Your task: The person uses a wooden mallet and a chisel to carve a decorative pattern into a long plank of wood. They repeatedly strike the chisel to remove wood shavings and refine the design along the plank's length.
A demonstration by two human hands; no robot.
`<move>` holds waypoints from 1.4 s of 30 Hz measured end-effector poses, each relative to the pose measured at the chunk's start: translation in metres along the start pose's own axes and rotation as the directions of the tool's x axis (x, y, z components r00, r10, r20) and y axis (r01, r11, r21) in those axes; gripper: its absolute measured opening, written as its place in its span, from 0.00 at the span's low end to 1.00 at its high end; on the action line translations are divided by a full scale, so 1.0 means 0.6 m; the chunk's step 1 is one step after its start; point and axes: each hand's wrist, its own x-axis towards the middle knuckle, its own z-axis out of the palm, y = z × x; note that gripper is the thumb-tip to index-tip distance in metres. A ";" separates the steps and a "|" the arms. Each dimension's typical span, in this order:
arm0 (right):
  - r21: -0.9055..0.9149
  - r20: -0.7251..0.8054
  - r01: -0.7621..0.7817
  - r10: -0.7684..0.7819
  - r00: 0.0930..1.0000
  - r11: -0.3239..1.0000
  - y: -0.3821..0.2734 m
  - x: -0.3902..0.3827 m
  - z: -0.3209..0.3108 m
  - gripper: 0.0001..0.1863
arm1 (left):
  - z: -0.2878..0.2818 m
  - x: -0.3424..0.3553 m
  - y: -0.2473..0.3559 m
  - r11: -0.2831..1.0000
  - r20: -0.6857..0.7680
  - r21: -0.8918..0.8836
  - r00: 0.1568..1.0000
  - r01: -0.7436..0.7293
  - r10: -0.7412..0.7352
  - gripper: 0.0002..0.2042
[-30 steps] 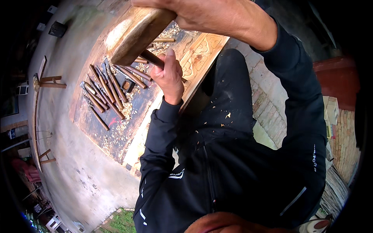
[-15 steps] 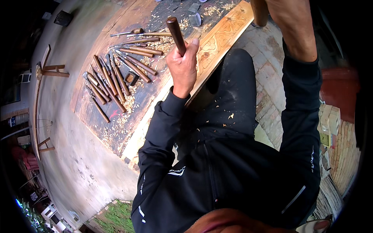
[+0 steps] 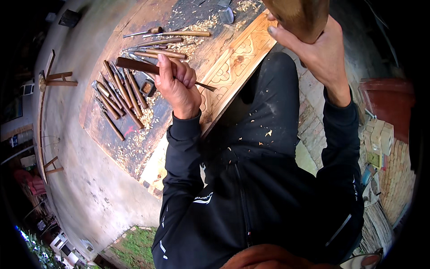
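Note:
A carving chisel [image 3: 139, 66] with a dark wooden handle is gripped in my left hand [image 3: 181, 87], its fingers closed round it. The handle points left, and the thin metal blade reaches right over the carved wooden board [image 3: 224, 71]. The blade tip is at the board's surface; I cannot tell whether it touches. Curved floral outlines are cut into the pale board, which runs diagonally along the table's near edge. At the upper right, my right hand [image 3: 324, 51] holds a brown wooden mallet [image 3: 302, 18], partly cut off by the frame's top, above the board's far end.
Several chisels and gouges [image 3: 121, 92] lie fanned out on the dark worktable [image 3: 134, 152] among wood shavings. Beside them sits a small dark square box [image 3: 147, 86]. My leg [image 3: 273, 103] is under the board's near side. A wooden trestle [image 3: 42, 103] stands at the left.
The chisel has tipped from upright to nearly flat, its handle swinging left, as my left hand moved left and turned. My right hand has come lower, bringing more of the mallet into view.

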 end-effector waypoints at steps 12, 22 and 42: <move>0.355 0.237 -0.762 0.736 0.634 0.542 0.098 -0.173 0.009 0.17 | 0.067 0.008 -0.027 0.991 0.095 0.125 0.994 0.037 -0.049 0.20; 0.352 0.272 -0.750 0.705 0.654 0.560 0.108 -0.173 0.007 0.22 | 0.066 0.011 -0.035 0.983 0.116 0.178 0.991 0.048 -0.069 0.21; 0.051 -0.431 -0.143 0.151 0.890 0.988 -0.006 -0.036 -0.109 0.19 | 0.113 -0.035 -0.084 0.819 0.352 0.542 0.936 -0.188 -0.018 0.15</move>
